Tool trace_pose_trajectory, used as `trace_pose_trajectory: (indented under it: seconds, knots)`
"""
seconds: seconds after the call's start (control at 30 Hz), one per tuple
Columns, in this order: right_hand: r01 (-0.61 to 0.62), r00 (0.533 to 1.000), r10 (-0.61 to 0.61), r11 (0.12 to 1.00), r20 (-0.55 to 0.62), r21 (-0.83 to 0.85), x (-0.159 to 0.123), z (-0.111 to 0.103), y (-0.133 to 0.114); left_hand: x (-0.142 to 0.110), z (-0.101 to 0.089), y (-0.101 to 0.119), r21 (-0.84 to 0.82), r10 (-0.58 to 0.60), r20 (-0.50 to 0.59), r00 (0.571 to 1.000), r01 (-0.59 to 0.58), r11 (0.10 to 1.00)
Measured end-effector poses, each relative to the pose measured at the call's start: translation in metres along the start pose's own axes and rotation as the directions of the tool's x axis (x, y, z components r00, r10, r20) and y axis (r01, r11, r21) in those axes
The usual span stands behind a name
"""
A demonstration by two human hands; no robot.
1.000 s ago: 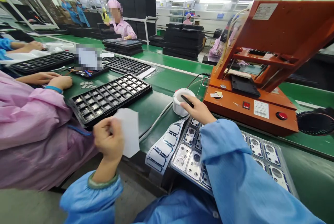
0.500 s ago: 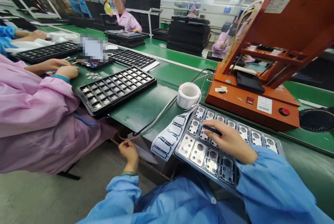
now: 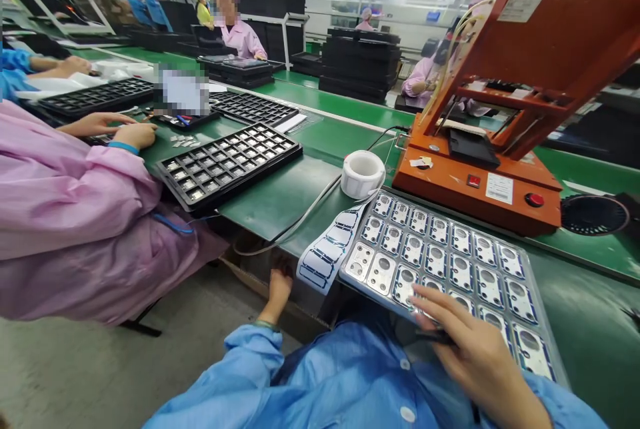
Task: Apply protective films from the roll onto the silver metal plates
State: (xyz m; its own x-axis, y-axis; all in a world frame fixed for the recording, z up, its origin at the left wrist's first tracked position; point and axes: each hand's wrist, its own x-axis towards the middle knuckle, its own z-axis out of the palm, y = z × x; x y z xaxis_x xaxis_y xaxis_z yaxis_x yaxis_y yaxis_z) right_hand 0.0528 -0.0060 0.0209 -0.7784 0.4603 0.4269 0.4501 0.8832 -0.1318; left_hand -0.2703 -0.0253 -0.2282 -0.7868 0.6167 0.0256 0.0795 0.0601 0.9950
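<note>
An orange press [image 3: 500, 116] stands at upper right, one white tape roll [image 3: 363, 174] just left of it. At lower right the right hand [image 3: 470, 349] lies flat on the clear blister tray [image 3: 450, 262], pinching a dark tool. The left hand [image 3: 279, 287] reaches below the table edge at centre bottom; its grip cannot be told.

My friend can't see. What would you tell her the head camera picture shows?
A person in blue sleeves rests their right hand on a clear tray of small metal parts, while their left hand reaches under the green table. An orange machine stands behind.
</note>
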Motion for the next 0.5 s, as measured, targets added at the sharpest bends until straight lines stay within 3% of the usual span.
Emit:
trace_pose_trajectory:
  seconds: [0.17,0.37,0.5]
  knots:
    - [0.03,0.999,-0.025,0.966,-0.022,0.256,-0.013,0.04,-0.038,-0.029,-0.006,-0.012,0.043,-0.065,0.041,0.997,0.063,0.997]
    - [-0.224,0.97,0.235,0.766,0.062,0.603,-0.02,0.115,-0.071,-0.066,-0.007,-0.007,0.008,-0.089,0.099,0.991,0.089,0.996]
    - [-0.3,0.949,0.284,0.681,0.137,0.668,-0.022,0.136,-0.07,-0.069,-0.011,0.012,-0.016,-0.049,0.169,0.984,0.053,0.998]
